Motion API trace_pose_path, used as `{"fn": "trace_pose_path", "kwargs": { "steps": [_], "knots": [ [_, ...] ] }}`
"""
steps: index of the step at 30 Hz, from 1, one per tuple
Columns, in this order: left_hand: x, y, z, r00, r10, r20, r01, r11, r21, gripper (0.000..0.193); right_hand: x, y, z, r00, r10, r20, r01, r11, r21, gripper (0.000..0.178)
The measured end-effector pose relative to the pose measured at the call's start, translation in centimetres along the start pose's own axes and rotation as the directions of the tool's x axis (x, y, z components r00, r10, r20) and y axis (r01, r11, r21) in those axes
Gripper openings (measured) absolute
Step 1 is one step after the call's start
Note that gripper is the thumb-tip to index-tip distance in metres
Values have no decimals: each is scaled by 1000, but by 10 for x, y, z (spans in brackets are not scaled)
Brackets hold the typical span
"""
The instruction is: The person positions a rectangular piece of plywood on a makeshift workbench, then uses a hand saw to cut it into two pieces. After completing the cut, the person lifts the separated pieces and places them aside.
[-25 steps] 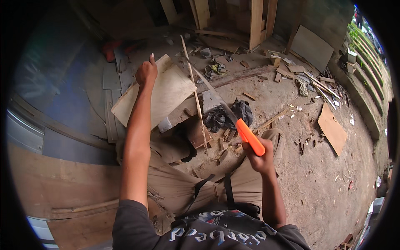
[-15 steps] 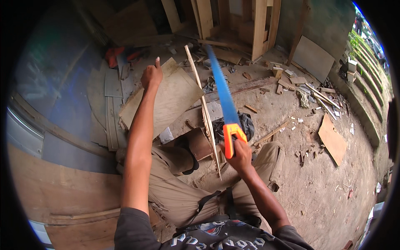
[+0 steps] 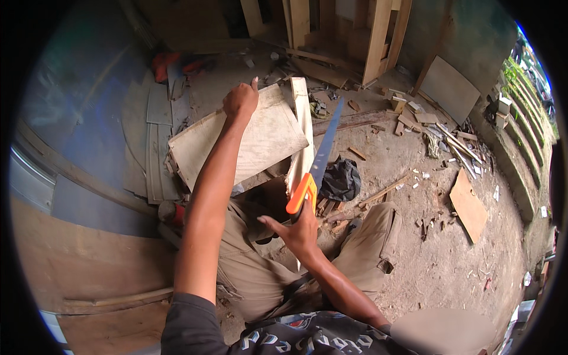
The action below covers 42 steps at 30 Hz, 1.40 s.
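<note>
My left hand [image 3: 241, 100] is closed at the far edge of a pale plywood board [image 3: 254, 142], its thumb pointing up; its fingertips are partly hidden. The board is tilted in front of my legs. In my right hand [image 3: 300, 234] is a handsaw [image 3: 327, 145] with an orange handle, its blade pointing up and away. The thumb of that hand sticks out to the left. Just left of the blade stands a long narrow wood strip [image 3: 302, 112] with a rough lower edge, its lower part hidden behind the handle and hand.
A crumpled black plastic bag [image 3: 342, 180] lies right of the saw. Wood offcuts [image 3: 414, 112] are heaped at the far right, near a leaning panel [image 3: 449, 89]. A loose plywood piece [image 3: 468, 206] lies on the dusty floor. A large sheet [image 3: 89, 130] stands at the left.
My right hand has moved left with the saw. The wood strip has turned from its thin edge to a broad face. My left hand and the board's far end have shifted right.
</note>
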<state>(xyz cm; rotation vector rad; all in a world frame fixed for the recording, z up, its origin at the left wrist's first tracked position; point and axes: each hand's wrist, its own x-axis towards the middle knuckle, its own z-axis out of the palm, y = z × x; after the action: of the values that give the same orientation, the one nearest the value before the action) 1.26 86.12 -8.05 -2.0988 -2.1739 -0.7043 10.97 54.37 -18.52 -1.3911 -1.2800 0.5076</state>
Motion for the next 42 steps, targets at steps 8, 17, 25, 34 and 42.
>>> {"fn": "trace_pose_path", "kwargs": {
  "steps": [8,17,25,34,42],
  "knots": [
    [1,5,-17,1000,-3,-30,0,995,-103,70,102,91,-22,984,5,-178,-19,997,-76,33],
    [-5,-17,-27,920,392,6,-342,811,-474,66,265,62,-52,937,-336,-91,284,889,-359,31],
    [72,-116,-29,267,962,61,439,-65,-896,70,300,106,-30,820,-520,239,566,673,-477,56],
    [-13,-75,-41,718,689,97,411,-308,-858,66,130,113,4,996,8,94,5,991,-134,41],
    [-33,-72,-16,968,-250,-33,156,696,-701,89,103,193,-31,986,164,-21,-166,980,-107,54]
  ]
}}
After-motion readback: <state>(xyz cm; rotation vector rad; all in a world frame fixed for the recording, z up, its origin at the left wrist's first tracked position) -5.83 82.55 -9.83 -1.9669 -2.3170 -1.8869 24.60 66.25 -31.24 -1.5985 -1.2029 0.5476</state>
